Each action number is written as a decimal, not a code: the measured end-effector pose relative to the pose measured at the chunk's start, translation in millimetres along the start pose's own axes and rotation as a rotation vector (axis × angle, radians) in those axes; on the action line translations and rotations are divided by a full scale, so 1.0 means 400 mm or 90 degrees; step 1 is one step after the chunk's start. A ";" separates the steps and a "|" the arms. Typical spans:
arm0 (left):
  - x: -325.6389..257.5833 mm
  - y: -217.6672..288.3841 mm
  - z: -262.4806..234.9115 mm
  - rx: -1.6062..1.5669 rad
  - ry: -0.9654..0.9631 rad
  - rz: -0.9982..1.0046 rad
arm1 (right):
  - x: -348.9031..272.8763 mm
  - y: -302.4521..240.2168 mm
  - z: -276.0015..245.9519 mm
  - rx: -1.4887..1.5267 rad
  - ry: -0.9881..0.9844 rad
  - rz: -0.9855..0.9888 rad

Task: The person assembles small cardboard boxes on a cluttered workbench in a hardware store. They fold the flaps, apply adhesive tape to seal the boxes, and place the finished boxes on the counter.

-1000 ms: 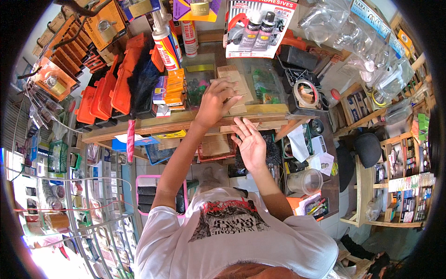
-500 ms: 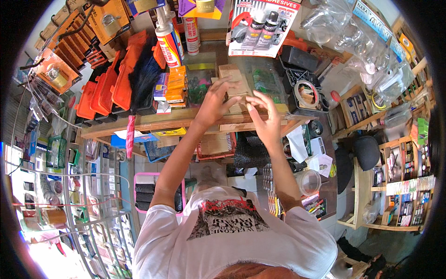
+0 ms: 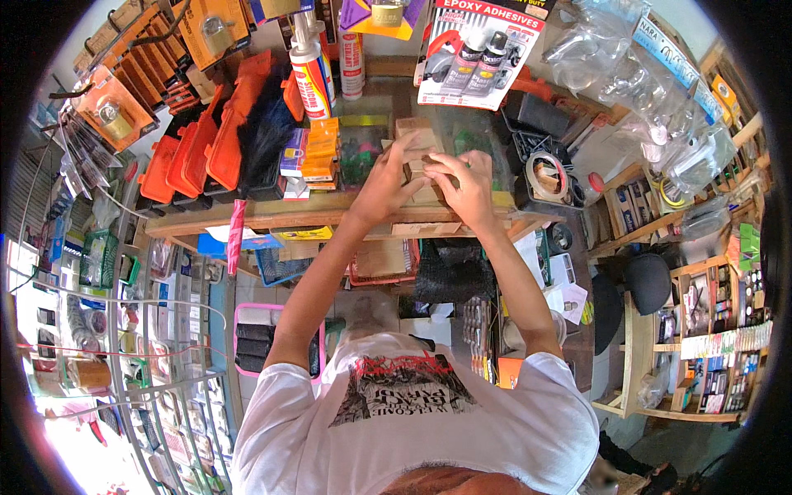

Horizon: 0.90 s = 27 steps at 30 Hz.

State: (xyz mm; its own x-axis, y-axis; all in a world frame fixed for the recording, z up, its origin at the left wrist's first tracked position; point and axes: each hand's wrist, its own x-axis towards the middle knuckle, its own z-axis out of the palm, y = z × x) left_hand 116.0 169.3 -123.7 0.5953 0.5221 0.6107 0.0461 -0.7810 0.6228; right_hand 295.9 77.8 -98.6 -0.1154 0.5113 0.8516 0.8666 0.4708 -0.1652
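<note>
A small brown cardboard box (image 3: 415, 126) rests on the glass-topped wooden counter (image 3: 487, 200). My left hand (image 3: 386, 183) holds it along its left side, thumb and fingers bent about it. From the right, my right hand (image 3: 464, 183) closes its thumb and fingertips on the near part of the box, close to a flap or edge. The fingers hide much of the box, so its contents do not show.
Left of the hands are small orange boxes (image 3: 320, 148), a silicone tube (image 3: 311, 78) and orange cases (image 3: 194, 157). A carded adhesive pack (image 3: 478, 62) hangs beyond. At right sits a black tray (image 3: 528, 194) holding a tape roll (image 3: 546, 175).
My right hand has curled its fingers and moved in onto the box; before, they were more spread. My left hand stays at the box. The whole view has shifted slightly.
</note>
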 end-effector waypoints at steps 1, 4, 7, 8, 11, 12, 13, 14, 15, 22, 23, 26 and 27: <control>-0.003 0.006 -0.001 0.009 0.003 -0.005 | 0.001 -0.006 -0.002 -0.002 0.015 0.003; -0.004 0.010 0.006 0.023 0.020 0.000 | -0.011 -0.002 -0.001 0.007 0.041 0.016; 0.001 0.017 0.007 0.010 0.020 0.014 | -0.044 0.028 0.019 0.031 0.020 0.036; 0.002 0.019 0.007 0.001 0.016 0.018 | -0.047 0.033 0.021 0.029 0.007 0.040; -0.003 0.006 0.004 0.016 0.022 0.006 | -0.025 0.016 0.009 0.001 0.021 0.024; -0.004 0.006 0.005 0.010 0.018 -0.005 | -0.017 0.008 0.003 -0.012 0.033 0.014; -0.006 0.005 0.005 0.003 0.014 -0.016 | -0.009 -0.001 -0.003 -0.010 0.037 0.009; -0.006 0.003 0.004 -0.003 0.010 -0.027 | 0.000 -0.011 -0.006 -0.007 0.041 0.004; -0.004 0.003 0.007 -0.003 0.007 -0.013 | 0.000 -0.015 -0.013 -0.008 0.044 0.002; -0.004 0.000 0.003 0.023 0.014 -0.013 | 0.007 -0.012 0.000 0.055 0.048 0.015; -0.003 0.001 0.002 0.020 0.019 -0.005 | 0.010 -0.017 0.001 0.069 0.073 0.015; 0.003 0.019 0.004 0.016 0.028 0.025 | -0.017 0.020 0.012 0.072 0.041 -0.006; 0.004 0.016 0.004 0.013 0.027 0.031 | -0.012 0.024 0.015 0.069 0.014 -0.019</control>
State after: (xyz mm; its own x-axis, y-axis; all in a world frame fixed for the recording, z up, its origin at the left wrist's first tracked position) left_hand 118.7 164.6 -119.5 0.5628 0.4968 0.6606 0.0339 -0.8124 0.5821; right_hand 301.8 84.1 -107.1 -0.1280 0.4803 0.8677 0.8050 0.5613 -0.1919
